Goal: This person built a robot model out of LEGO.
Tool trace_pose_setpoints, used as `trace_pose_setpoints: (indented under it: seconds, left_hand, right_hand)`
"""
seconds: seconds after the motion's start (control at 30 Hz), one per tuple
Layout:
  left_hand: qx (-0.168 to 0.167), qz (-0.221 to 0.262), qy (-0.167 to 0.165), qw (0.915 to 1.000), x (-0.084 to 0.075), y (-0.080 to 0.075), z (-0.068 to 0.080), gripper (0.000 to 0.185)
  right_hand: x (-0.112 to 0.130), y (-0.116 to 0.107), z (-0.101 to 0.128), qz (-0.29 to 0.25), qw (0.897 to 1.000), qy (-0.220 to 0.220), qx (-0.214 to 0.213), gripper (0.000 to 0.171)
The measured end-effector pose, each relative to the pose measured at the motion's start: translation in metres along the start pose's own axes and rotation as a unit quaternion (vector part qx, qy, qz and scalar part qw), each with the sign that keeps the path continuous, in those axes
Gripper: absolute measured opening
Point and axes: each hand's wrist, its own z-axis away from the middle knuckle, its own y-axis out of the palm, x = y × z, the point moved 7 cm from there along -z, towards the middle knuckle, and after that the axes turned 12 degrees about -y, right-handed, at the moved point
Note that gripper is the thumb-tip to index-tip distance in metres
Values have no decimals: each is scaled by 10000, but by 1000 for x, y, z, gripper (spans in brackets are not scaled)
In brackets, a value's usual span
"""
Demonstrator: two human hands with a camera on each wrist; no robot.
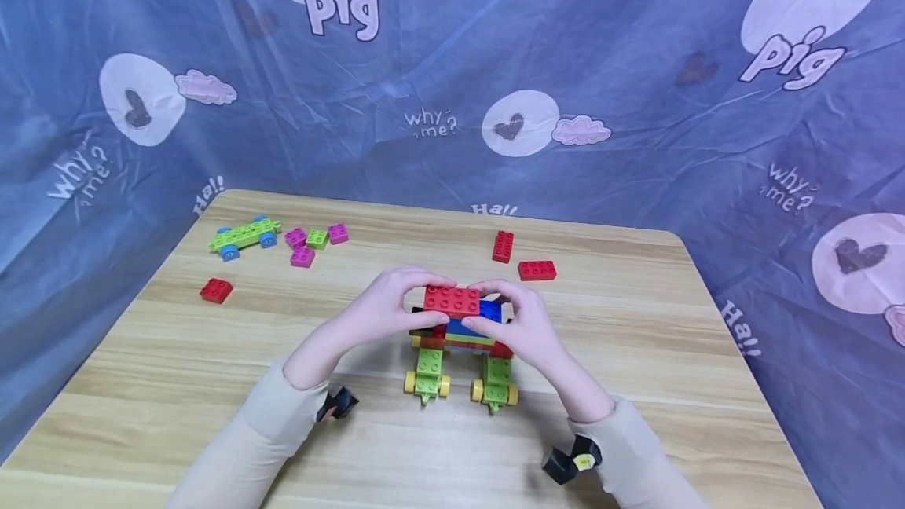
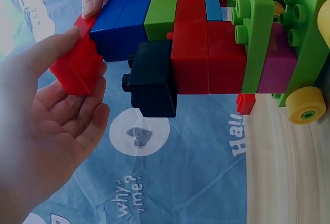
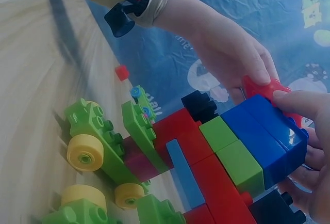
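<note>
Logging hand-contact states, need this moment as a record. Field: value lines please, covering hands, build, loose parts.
left hand: grips red brick, left end
right hand: grips red brick, right end
red brick position: atop build, against blue bricks
fully seated: cannot tell
base: two green bases with yellow wheels
loose, left: car base with blue wheels, three pink bricks, green brick, small red brick
loose, far right: two red bricks
surface: wooden table

Red oblong plastic brick between left hand's and right hand's fingers
Below the fingers stands a multicoloured plastic-brick structure; beyond them, rightward, lie two red plastic bricks.
</note>
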Motion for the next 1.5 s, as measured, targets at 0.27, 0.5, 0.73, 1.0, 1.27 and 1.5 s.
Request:
trace_pose_setpoints:
  seconds: [0.27,0.5,0.73,1.0,1.27,1.5]
  left_hand:
    - [13,-168,136,9998,-4,-1,-1,41]
    - [9,-188,93,9998,-5,-2,-1,40]
    - [14,-234,-36,9997,-5,-2,-1,41]
    - [39,-285,16,9996,-7,-1,-2,42]
    - [61,-334,25,9994,-7,-2,-2,41]
    - [37,-394,62,9992,-7,-1,-3,41]
  right_hand:
    - [-2,0,0,-8,9994,328,118,35]
    - [-1,-1,-3,114,9988,415,244,36]
    - [-1,-1,-2,101,9990,355,238,37]
    - [-1,-2,0,76,9996,233,154,38]
    - [-3,-2,0,-27,9992,352,177,37]
    - [-2,-4,-2,-39,9985,489,228,37]
